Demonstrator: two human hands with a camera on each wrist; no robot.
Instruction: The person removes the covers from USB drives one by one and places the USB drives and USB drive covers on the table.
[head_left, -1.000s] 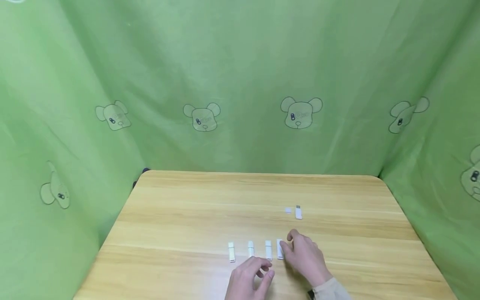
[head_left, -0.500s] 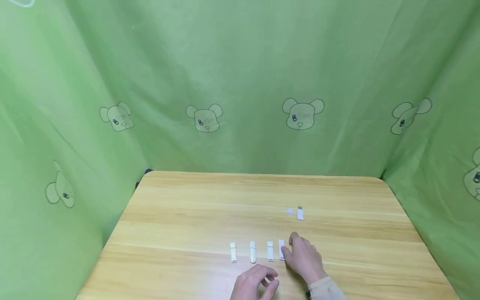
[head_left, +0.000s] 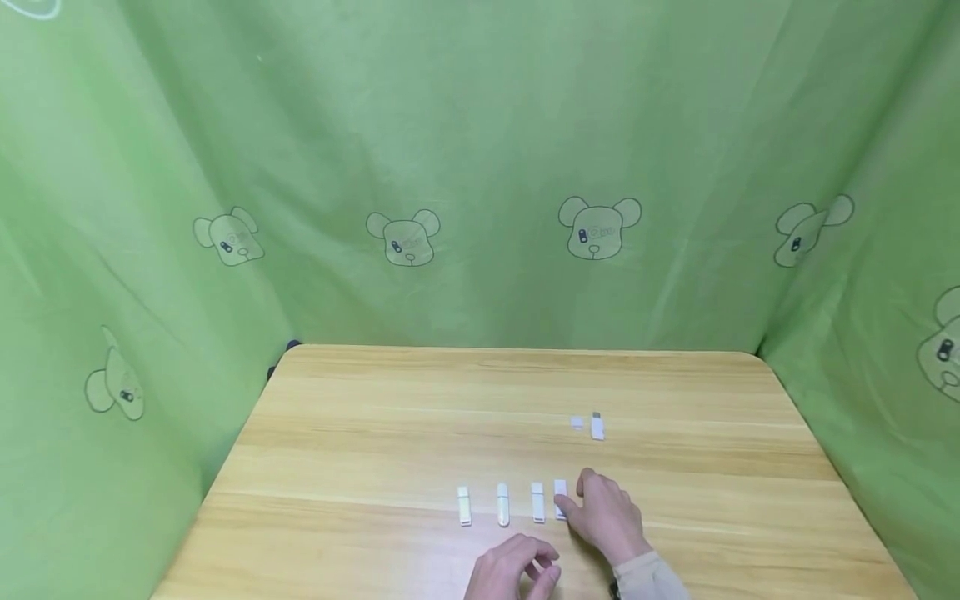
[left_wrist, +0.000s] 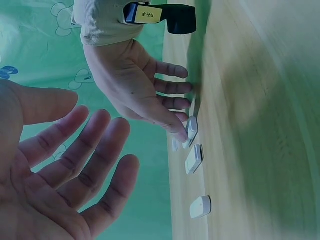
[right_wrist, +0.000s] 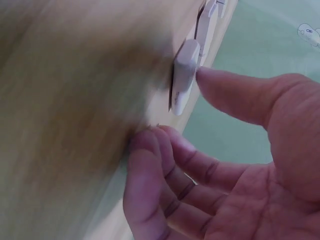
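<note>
A row of white capped USB sticks lies on the wooden table in the head view. From the left, there is a cream one (head_left: pixel 464 507), a rounded one (head_left: pixel 503 505), a squared one (head_left: pixel 537 503) and the rightmost one (head_left: pixel 560 487). My right hand (head_left: pixel 609 518) is beside the rightmost stick, its thumb tip right at the stick's edge. The other right fingers, bent, reach down to the table in the right wrist view. My left hand (head_left: pixel 512 570) hovers near the front edge, holding nothing, its fingers relaxed and apart in the left wrist view.
Farther back on the table (head_left: pixel 360 450) lie an uncapped USB stick (head_left: pixel 597 428) with its metal plug showing and a small white cap (head_left: pixel 577 422) beside it. A green curtain (head_left: pixel 480 125) with bear faces surrounds the table.
My left hand has drawn back toward the front edge and slightly right, uncovering the rounded stick. My right thumb has shifted slightly over the rightmost stick, which stays in place.
</note>
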